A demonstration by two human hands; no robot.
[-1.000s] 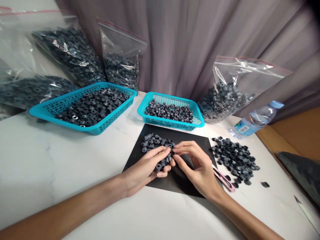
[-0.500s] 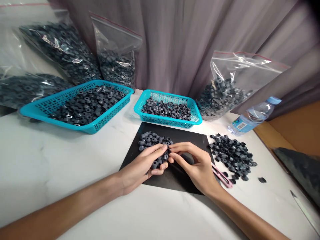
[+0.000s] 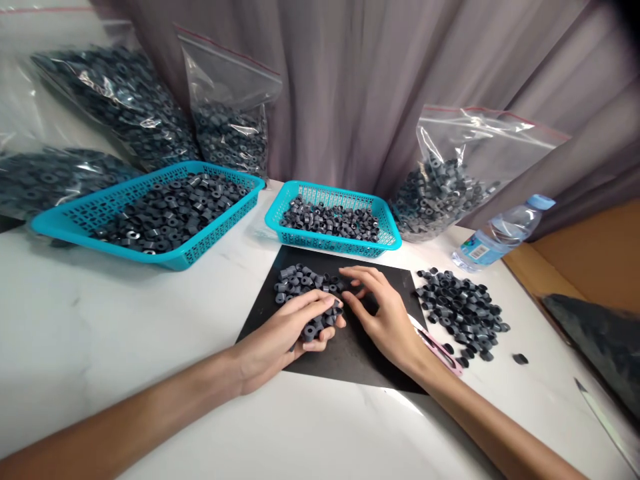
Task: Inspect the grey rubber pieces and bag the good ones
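Dark ring-like pieces (image 3: 324, 325) fill the cupped left grip (image 3: 293, 320); just beside it the right grip (image 3: 383, 310) is parted, thumb away from fingers, near a loose pile (image 3: 300, 280) on the black mat (image 3: 360, 360). The step seems to be handling pieces singly; the next move would call for a fine fingertip pinch. Farther out, right of both grips on the bench (image 3: 150, 327), a bottle (image 3: 510, 230) has a barcoded blue label (image 3: 480, 251), no brand legible.

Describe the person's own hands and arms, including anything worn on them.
The left hand and right hand show no gloves or rings. The left forearm and right forearm are bare: no sleeve, watch or bracelet in view.
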